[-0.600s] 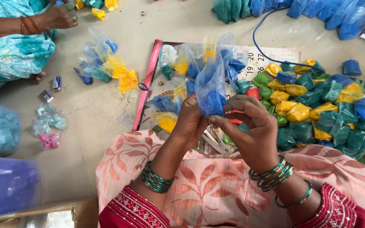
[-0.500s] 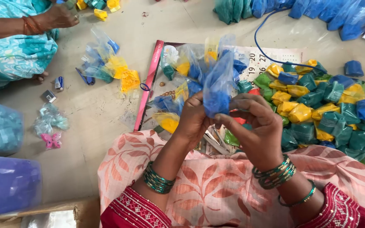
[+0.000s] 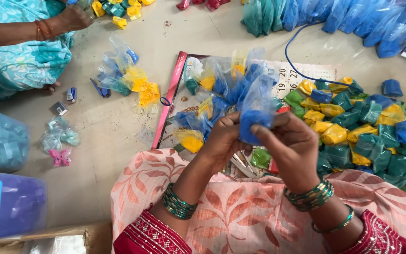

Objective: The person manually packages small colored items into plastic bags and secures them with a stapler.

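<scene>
**a:** so what's going on with the hands here?

**b:** both are up in front of the chest, pinched onto the same small blue powder packet (image 3: 255, 123). the left hand (image 3: 224, 141) grips it from the left with fingers curled, the right hand (image 3: 293, 146) has thumb and forefinger closed on its lower part. the clear plastic top of the packet sticks up loose above the fingers.

**a:** and where's that packet relative to everything else?

**b:** held in the air over a calendar sheet (image 3: 301, 75) lying on the floor, not touching it. just behind it sits a bunch of unfinished clear bags (image 3: 212, 94) with blue and yellow powder. off to the right there's a big pile of tied packets (image 3: 367, 127), green, yellow and blue.

**a:** anyone else around?

**b:** yeah, another person's hand (image 3: 74, 18) top left, near some yellow packets (image 3: 118, 9). well apart from the blue one. a purple plastic tub (image 3: 10, 204) sits bottom left.
</scene>
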